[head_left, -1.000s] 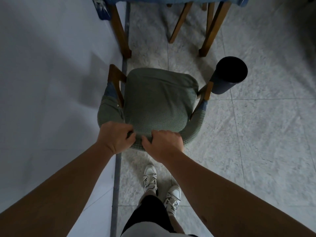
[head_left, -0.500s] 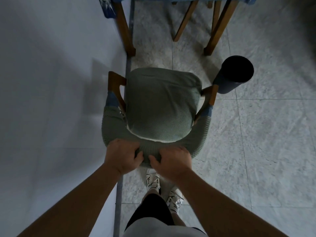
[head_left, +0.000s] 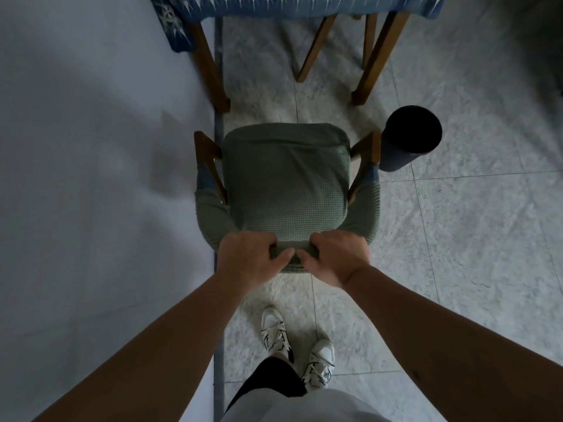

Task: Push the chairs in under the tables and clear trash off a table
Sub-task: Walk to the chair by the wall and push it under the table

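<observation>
- Gripping the top of the backrest, the left hand [head_left: 248, 258] and right hand [head_left: 335, 257] sit side by side, thumbs nearly touching, fingers curled over the green knitted cover.
- The chair [head_left: 285, 190] stretches away from both hands, its seat pointing toward the table [head_left: 304, 6], just beside the wall [head_left: 91, 178] on the left.
- Its seat front lies short of the wooden table legs [head_left: 211, 65], not under the blue patterned tablecloth.
- A dark cylindrical bin [head_left: 408, 141] stands on the tiled floor [head_left: 472, 254], touching or just beside the chair's right armrest.
- White sneakers [head_left: 297, 348] stand behind the chair, below the hands.
</observation>
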